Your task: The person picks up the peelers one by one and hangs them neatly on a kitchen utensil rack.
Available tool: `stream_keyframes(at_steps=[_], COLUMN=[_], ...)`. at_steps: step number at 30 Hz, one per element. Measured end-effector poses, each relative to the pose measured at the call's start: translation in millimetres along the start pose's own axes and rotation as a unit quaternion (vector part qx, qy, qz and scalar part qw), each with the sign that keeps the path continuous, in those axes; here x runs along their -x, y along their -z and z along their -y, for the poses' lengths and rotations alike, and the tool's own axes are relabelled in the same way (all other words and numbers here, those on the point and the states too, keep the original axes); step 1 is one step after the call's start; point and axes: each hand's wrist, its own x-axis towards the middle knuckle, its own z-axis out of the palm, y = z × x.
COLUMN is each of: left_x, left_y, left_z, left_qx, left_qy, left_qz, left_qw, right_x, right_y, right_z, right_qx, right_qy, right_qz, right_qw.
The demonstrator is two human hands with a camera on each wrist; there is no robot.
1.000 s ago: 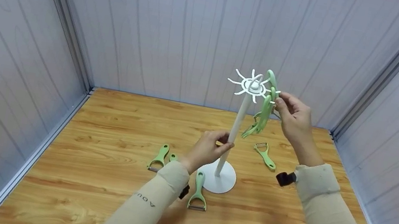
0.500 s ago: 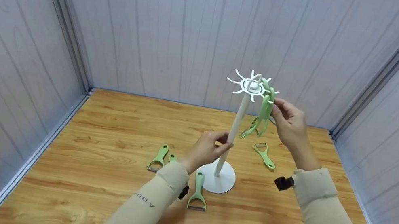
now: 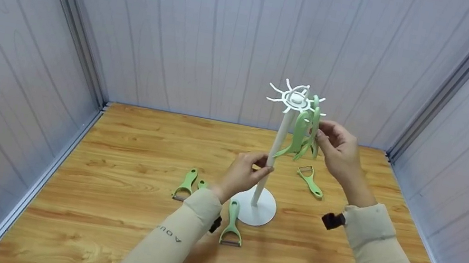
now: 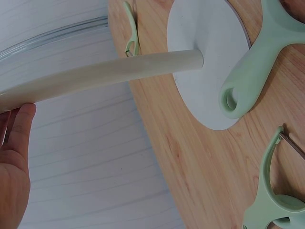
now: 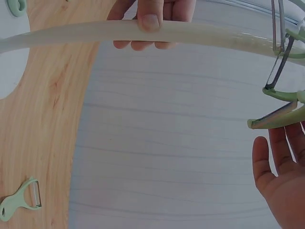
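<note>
My left hand (image 3: 244, 174) grips the pole (image 3: 280, 139) of a white stand, thumb in front and fingers behind. The stand's round base (image 3: 261, 211) rests on the table, and a ring of white hooks (image 3: 296, 100) tops it. Several green peelers hang on the right and front hooks, including a front peeler (image 3: 299, 131), blades downward. My right hand (image 3: 339, 152) has thumb and fingers at the handle of the rightmost hanging peeler (image 3: 315, 124), seemingly pinching it. In the right wrist view its fingers (image 5: 286, 157) reach behind the lowest peeler (image 5: 281, 117); the thumb is hidden there.
More green peelers lie on the wooden table (image 3: 113, 216): a peeler (image 3: 233, 225) before the base, a peeler (image 3: 185, 185) to the left beside another partly covered peeler (image 3: 202, 184), and a peeler (image 3: 311, 182) at right. Pale panel walls (image 3: 208, 35) enclose the table.
The rear peeler has dropped lower on its hook. The hook ring has turned, bringing the hanging peelers toward the front and left. My right hand has moved slightly down; the left still holds the pole.
</note>
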Motion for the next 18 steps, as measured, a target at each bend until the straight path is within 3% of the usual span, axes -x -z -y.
stream_keyframes(at_steps=[12,18], left_x=[0.4,0.6], left_y=[0.3,1.9], left_z=[1.8,1.4], left_qx=[-0.009,-0.016], left_qy=[0.007,0.001], left_qz=[0.004,0.001], left_qw=[0.9999,0.9999], right_x=[11.6,16.4], right_y=[7.5,14.6], right_z=[-7.6,-19.6], right_qx=[-0.009,0.014], right_qy=[-0.013,-0.02], right_qz=[-0.026,-0.037], right_qw=[0.9995,0.999])
